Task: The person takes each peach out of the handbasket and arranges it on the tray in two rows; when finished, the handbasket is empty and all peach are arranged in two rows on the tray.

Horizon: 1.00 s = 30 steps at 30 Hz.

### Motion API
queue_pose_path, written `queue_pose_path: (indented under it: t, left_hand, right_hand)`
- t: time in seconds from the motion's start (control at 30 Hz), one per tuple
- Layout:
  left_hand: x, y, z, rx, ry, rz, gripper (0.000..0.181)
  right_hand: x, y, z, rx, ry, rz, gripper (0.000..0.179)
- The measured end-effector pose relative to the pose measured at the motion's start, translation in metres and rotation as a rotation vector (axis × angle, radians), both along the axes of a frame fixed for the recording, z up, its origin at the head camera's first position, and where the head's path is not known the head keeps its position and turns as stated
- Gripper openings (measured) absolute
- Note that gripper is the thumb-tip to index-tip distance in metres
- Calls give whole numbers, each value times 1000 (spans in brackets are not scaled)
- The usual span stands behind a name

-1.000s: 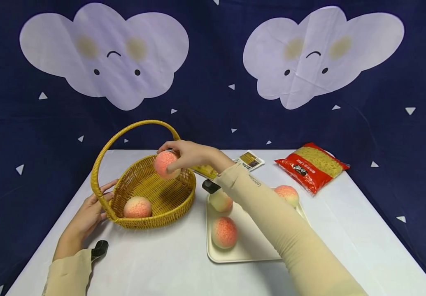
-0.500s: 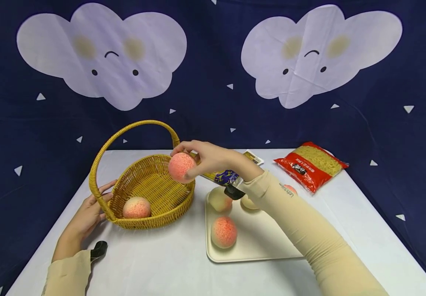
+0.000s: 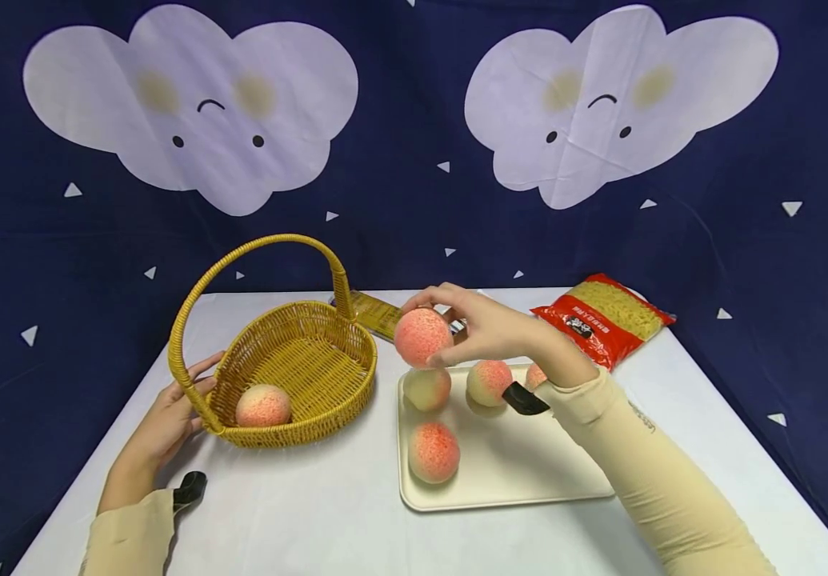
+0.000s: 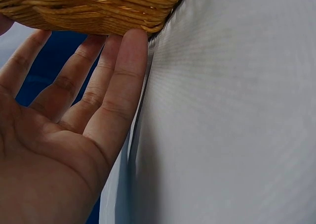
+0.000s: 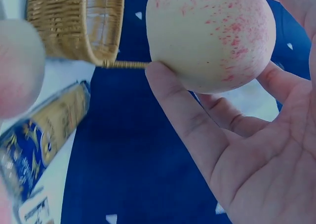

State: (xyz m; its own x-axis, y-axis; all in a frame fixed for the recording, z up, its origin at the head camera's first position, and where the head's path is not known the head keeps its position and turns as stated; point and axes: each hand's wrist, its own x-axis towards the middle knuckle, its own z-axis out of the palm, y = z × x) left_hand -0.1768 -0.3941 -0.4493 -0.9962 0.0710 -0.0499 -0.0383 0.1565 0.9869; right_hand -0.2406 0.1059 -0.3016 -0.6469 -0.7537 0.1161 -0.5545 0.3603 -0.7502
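My right hand (image 3: 482, 324) holds a pink-and-cream peach (image 3: 422, 338) between thumb and fingers, raised over the back left corner of a cream tray (image 3: 514, 480). In the right wrist view the fingertips curl against the pale side of this peach (image 5: 212, 41). My left hand (image 3: 169, 420) touches the left side of a wicker basket (image 3: 291, 436); in the left wrist view its extended fingers (image 4: 118, 90) meet the basket's woven wall (image 4: 94, 9). One peach (image 3: 263, 406) lies in the basket. Several peaches sit on the tray, one (image 3: 434, 453) at its front left.
A red bag of pasta (image 3: 604, 320) lies at the back right of the white table. Behind the tray and basket is a flat yellow packet (image 3: 378, 314), partly hidden by my right hand. The basket's tall handle (image 3: 255, 248) arches up. A dark blue cloth hangs behind.
My right hand has carried the peach from above the basket rightward to above the tray. The left hand stays at the basket, and the peach inside has not moved.
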Motion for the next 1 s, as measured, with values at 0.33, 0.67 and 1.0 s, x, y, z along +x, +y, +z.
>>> queue_pose_path:
  t: [0.33,0.67,1.0]
  left_hand:
    - [2,0,3,15,9,-3,57]
    - [2,1,2,-21,2,-2,59]
    - [2,3,2,-10,-4,1,58]
  right_hand:
    - [28,52,-21,-20,-18,-86,66]
    - [60,87,-59,-97,-79,-109,67]
    - [77,97,-93,-91,-107,-170,66]
